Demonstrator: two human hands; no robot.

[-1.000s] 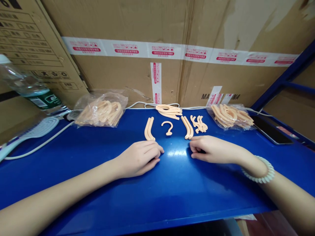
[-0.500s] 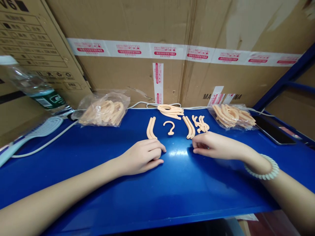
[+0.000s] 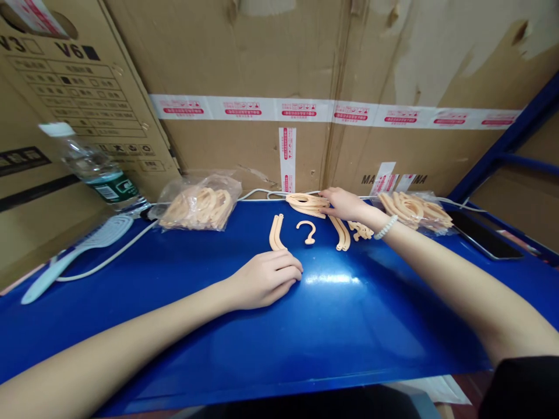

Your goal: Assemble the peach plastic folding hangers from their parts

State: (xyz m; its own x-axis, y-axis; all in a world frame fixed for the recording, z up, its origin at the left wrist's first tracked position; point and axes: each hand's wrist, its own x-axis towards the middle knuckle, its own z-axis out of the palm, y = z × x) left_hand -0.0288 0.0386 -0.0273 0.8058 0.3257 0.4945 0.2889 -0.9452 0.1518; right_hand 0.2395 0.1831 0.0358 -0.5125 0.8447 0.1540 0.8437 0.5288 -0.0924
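The right hand [image 3: 347, 205] straddled the far curved pieces [image 3: 301, 202], whether its fingers gripped any I couldn't tell, while the left hand [image 3: 267, 279] lay, fingers slack, beside the left strips [image 3: 275, 234], both kinds seemingly grouped by shape for reach.

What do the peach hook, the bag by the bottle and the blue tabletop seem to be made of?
The peach hook: probably moulded plastic, smooth and evenly coloured. The bag: thin, clear plastic film, judging by its crinkles, glints and visible contents. The blue tabletop: glossy, reflecting a bright patch; perhaps painted metal or laminate, hard to tell.
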